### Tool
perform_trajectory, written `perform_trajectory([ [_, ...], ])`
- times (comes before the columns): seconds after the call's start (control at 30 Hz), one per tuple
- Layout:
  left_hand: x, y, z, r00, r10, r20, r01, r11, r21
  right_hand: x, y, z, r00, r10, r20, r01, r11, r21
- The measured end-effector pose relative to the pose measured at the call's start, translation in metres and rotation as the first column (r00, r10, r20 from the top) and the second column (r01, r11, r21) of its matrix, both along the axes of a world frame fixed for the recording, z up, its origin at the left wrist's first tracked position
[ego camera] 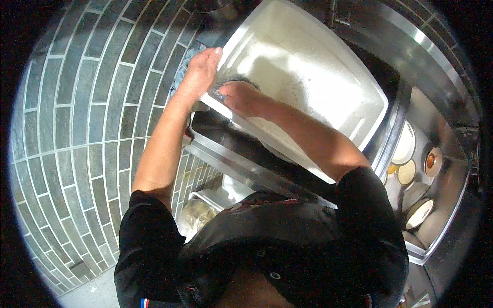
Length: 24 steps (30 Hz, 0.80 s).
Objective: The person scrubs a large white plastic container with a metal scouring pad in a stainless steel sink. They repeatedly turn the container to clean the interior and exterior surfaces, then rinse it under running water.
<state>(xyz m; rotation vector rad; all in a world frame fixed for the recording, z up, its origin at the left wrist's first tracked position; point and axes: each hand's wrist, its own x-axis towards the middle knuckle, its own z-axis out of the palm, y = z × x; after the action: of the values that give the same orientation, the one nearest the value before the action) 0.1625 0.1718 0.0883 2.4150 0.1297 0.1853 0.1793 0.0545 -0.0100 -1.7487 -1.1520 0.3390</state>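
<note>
A large white plastic tub (300, 81) is tipped over a dark steel sink basin (246, 142), its wet inside facing up at me. My left hand (203, 71) grips the tub's left rim, thumb along the edge. Inside the near left corner, my right hand (240, 96) presses down with bent fingers. Under those fingers is a greyish scouring pad (249, 81), mostly hidden, so its exact kind is unclear. My right forearm crosses the tub's near rim.
To the right, a steel basin (443, 231) holds several bowls and dishes, among them a white bowl (404, 144) and a small bowl with orange-brown residue (433, 161). A tiled wall (96, 127) bounds the left. Below stands a white bin (208, 198) with a clear bag.
</note>
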Motion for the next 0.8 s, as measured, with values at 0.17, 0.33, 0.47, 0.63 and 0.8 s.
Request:
perform_trajectory([
  [0.17,0.004,0.001,-0.004,0.997,0.032,-0.063,-0.035,0.998,-0.051,0.04,0.033,-0.065,0.954,-0.052,-0.296,0.029,0.996,-0.081],
  [0.33,0.009,0.0,-0.002,0.999,-0.041,0.014,0.04,0.994,0.1,0.083,0.004,-0.025,0.441,-0.115,-0.89,0.552,0.817,0.168],
  [0.47,0.009,0.005,-0.003,0.997,-0.08,0.012,0.079,0.995,0.059,0.066,-0.015,0.051,0.139,0.055,-0.989,0.812,0.565,0.146],
  [0.63,0.012,0.007,-0.007,0.997,-0.071,0.021,0.07,0.996,0.05,0.0,0.039,-0.007,0.6,-0.693,-0.4,0.8,0.538,0.266],
  [0.8,0.013,0.006,0.001,0.992,-0.092,-0.088,0.097,0.994,0.057,0.079,0.023,-0.016,0.576,-0.649,-0.496,0.808,0.542,0.231],
])
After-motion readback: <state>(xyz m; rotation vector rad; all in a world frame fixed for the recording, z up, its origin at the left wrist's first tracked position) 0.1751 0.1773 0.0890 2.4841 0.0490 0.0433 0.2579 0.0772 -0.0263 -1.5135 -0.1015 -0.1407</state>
